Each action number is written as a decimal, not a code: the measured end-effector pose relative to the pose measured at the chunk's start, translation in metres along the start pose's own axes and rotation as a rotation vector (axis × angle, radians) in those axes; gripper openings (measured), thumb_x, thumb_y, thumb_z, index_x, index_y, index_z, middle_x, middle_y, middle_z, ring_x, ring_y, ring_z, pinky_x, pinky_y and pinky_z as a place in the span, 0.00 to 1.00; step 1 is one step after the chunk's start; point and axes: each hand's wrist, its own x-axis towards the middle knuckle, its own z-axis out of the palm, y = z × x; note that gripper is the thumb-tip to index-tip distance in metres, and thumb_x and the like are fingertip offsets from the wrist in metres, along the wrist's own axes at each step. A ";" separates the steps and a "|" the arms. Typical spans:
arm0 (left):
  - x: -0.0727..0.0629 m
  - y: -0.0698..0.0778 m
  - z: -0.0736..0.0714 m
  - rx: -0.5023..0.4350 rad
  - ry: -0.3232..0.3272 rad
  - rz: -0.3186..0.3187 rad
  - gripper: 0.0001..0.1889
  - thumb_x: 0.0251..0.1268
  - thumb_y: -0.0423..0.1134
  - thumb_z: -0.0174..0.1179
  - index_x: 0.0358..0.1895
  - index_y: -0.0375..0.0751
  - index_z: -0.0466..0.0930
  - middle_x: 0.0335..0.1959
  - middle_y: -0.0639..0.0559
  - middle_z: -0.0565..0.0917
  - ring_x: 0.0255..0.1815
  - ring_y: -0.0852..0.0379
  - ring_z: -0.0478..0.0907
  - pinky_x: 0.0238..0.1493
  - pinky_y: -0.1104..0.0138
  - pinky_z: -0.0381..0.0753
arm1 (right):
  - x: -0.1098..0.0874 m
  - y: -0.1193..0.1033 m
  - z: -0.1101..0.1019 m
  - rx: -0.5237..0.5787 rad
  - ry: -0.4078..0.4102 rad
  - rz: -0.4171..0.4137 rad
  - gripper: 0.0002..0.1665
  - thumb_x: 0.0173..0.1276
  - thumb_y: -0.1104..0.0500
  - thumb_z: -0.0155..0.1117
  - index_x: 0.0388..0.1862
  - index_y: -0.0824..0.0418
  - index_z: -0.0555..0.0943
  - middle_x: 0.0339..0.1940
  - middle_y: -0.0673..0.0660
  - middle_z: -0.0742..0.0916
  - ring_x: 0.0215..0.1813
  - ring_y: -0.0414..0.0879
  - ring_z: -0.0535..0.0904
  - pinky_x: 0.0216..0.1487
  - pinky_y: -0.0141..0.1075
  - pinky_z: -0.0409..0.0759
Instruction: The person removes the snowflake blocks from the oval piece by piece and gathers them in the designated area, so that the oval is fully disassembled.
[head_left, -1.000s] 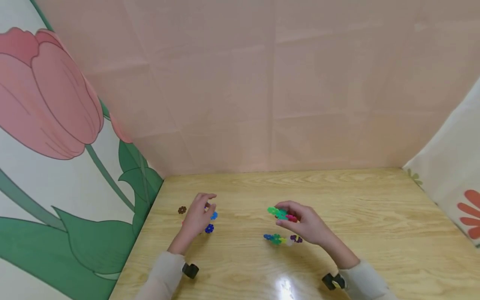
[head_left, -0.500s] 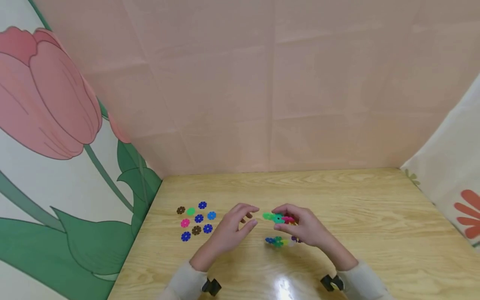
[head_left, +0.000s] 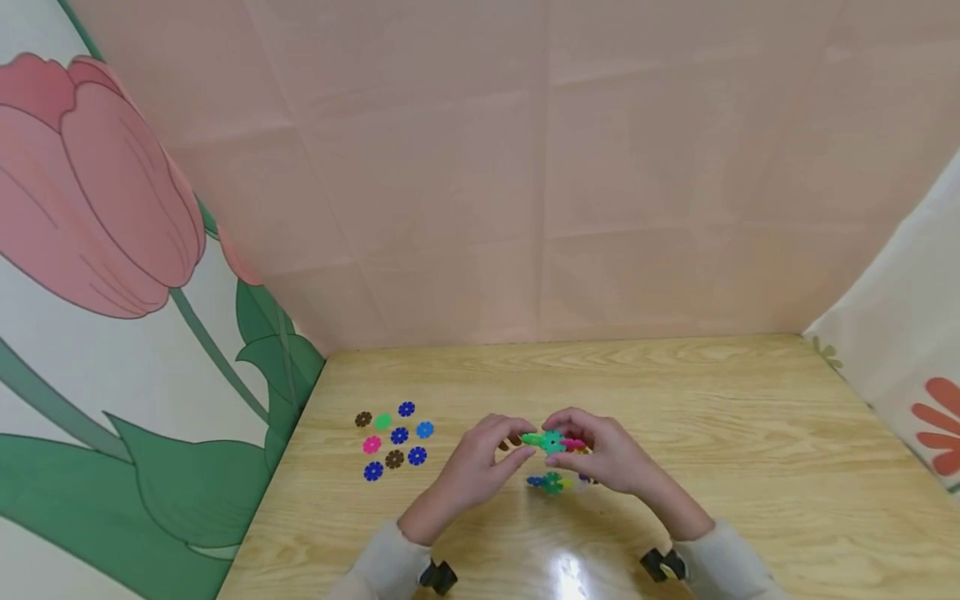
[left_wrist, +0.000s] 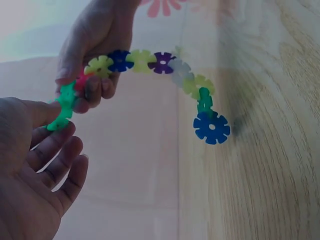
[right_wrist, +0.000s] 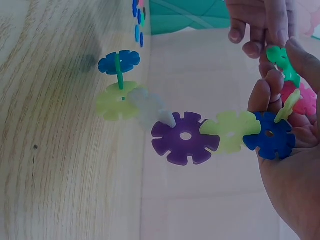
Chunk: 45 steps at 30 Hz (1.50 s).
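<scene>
A chain of linked plastic snowflake discs (right_wrist: 172, 145) in green, pink, yellow, blue, purple and clear curves down from both hands. My right hand (head_left: 611, 450) holds the chain near its upper end, around the pink disc (right_wrist: 302, 97) and its neighbours. At that end, my left hand (head_left: 480, 467) pinches a light green disc (left_wrist: 59, 122) between thumb and fingers. The light green disc overlaps the teal-green disc (head_left: 552, 442), but how they are joined is too small to tell. Lowest on the chain hangs a blue disc (left_wrist: 212, 128), close to the table.
Several loose discs lie spread on the left of the wooden table (head_left: 750, 433), among them a pink one (head_left: 372, 444), a brown one (head_left: 394, 459) and a light blue one (head_left: 425, 429). A pink cloth wall (head_left: 540, 208) stands behind, with a tulip-print panel (head_left: 135, 200) at left.
My left hand has come from over the loose discs rightward to the chain, and its fingers now pinch the light green end. My right hand has stayed nearly in place, holding the chain.
</scene>
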 end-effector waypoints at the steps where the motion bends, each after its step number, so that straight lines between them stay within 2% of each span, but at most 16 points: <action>1: 0.000 0.001 0.001 -0.004 0.003 0.001 0.13 0.73 0.40 0.62 0.57 0.44 0.81 0.51 0.52 0.84 0.47 0.59 0.80 0.47 0.63 0.85 | 0.000 0.000 0.000 0.003 -0.005 0.000 0.20 0.67 0.60 0.72 0.56 0.61 0.78 0.35 0.54 0.87 0.17 0.47 0.77 0.15 0.33 0.77; 6: 0.002 0.001 0.004 -0.001 0.025 0.006 0.09 0.72 0.39 0.63 0.52 0.44 0.84 0.47 0.54 0.85 0.44 0.65 0.78 0.44 0.68 0.84 | 0.000 0.001 0.001 0.018 -0.026 0.018 0.21 0.67 0.60 0.72 0.56 0.62 0.78 0.35 0.54 0.87 0.19 0.48 0.78 0.16 0.37 0.79; 10: 0.003 0.000 0.004 0.011 0.056 0.015 0.06 0.70 0.37 0.65 0.46 0.44 0.86 0.40 0.56 0.85 0.40 0.66 0.77 0.40 0.68 0.84 | 0.000 0.001 0.002 0.014 -0.025 0.034 0.22 0.67 0.59 0.72 0.56 0.64 0.78 0.33 0.53 0.87 0.21 0.44 0.78 0.18 0.35 0.79; 16: 0.004 -0.003 0.004 0.050 0.115 0.080 0.03 0.67 0.36 0.67 0.41 0.43 0.86 0.35 0.55 0.83 0.36 0.65 0.76 0.37 0.72 0.81 | -0.001 0.005 0.001 -0.028 -0.006 -0.010 0.21 0.68 0.60 0.71 0.58 0.63 0.80 0.38 0.53 0.87 0.31 0.36 0.79 0.26 0.32 0.80; 24: 0.005 -0.002 0.002 0.084 0.146 0.144 0.03 0.69 0.36 0.66 0.40 0.41 0.85 0.32 0.55 0.82 0.33 0.65 0.73 0.33 0.73 0.81 | -0.001 0.004 0.001 -0.026 0.014 0.010 0.19 0.70 0.59 0.69 0.58 0.61 0.81 0.35 0.52 0.86 0.24 0.34 0.76 0.21 0.33 0.79; 31: 0.006 -0.001 -0.001 0.196 0.131 0.252 0.02 0.70 0.34 0.64 0.40 0.39 0.83 0.33 0.53 0.83 0.34 0.60 0.75 0.36 0.76 0.77 | -0.001 0.004 0.003 -0.045 0.026 -0.025 0.17 0.70 0.61 0.69 0.56 0.60 0.82 0.35 0.54 0.87 0.24 0.33 0.75 0.21 0.33 0.78; 35: 0.007 -0.002 -0.002 0.209 0.116 0.240 0.02 0.73 0.35 0.62 0.41 0.41 0.83 0.35 0.55 0.83 0.35 0.60 0.74 0.37 0.79 0.74 | -0.002 0.005 0.002 -0.064 0.036 -0.028 0.17 0.69 0.60 0.70 0.56 0.59 0.83 0.35 0.51 0.87 0.25 0.33 0.75 0.21 0.32 0.78; 40: 0.005 -0.005 -0.004 0.154 0.090 0.174 0.06 0.74 0.36 0.61 0.48 0.41 0.82 0.34 0.57 0.81 0.32 0.67 0.72 0.33 0.79 0.75 | -0.003 0.007 0.000 -0.056 0.041 -0.017 0.17 0.70 0.59 0.69 0.56 0.58 0.83 0.36 0.50 0.86 0.24 0.33 0.74 0.21 0.32 0.77; 45: 0.001 -0.011 -0.007 0.116 0.066 0.124 0.11 0.73 0.36 0.62 0.54 0.44 0.84 0.40 0.55 0.86 0.35 0.68 0.78 0.37 0.78 0.79 | -0.004 0.008 0.000 -0.031 0.035 -0.004 0.17 0.70 0.59 0.69 0.57 0.58 0.82 0.35 0.51 0.86 0.21 0.34 0.74 0.19 0.33 0.78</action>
